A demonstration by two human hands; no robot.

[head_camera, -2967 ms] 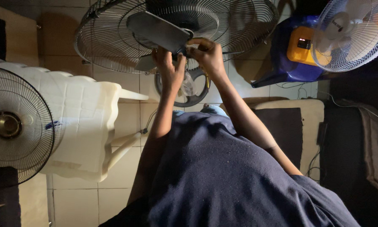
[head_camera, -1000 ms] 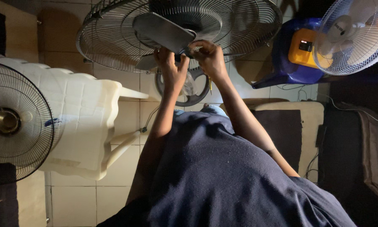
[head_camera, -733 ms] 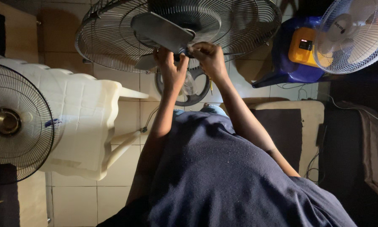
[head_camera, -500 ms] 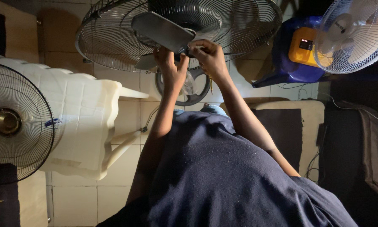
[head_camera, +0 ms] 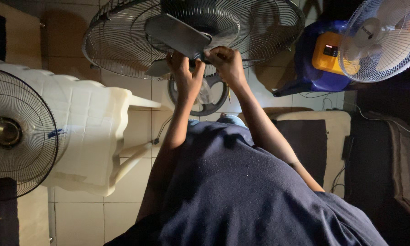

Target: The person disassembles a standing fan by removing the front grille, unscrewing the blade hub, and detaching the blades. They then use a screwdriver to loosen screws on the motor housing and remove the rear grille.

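Hardly anything is shifting since the earlier frames: both hands are staying raised at the hub of the large fan [head_camera: 123,41], with only the grey blade [head_camera: 177,34] sitting a touch differently. Going left to right, a dark wire-caged fan [head_camera: 13,132] is standing at nine o'clock, just beside a white plastic chair [head_camera: 86,136] lying on its side. At twelve o'clock the left hand [head_camera: 184,75] is curling its fingers around the blade's root, gripping it. Right beside it, the right hand [head_camera: 227,64] is closing its fingers at the hub; what it is pinching is too dim to tell. A round dark fan base [head_camera: 216,98] is lying on the floor below the hands, partly hidden by them. At two o'clock a white fan [head_camera: 387,36] is overlapping a blue and yellow machine [head_camera: 323,59].
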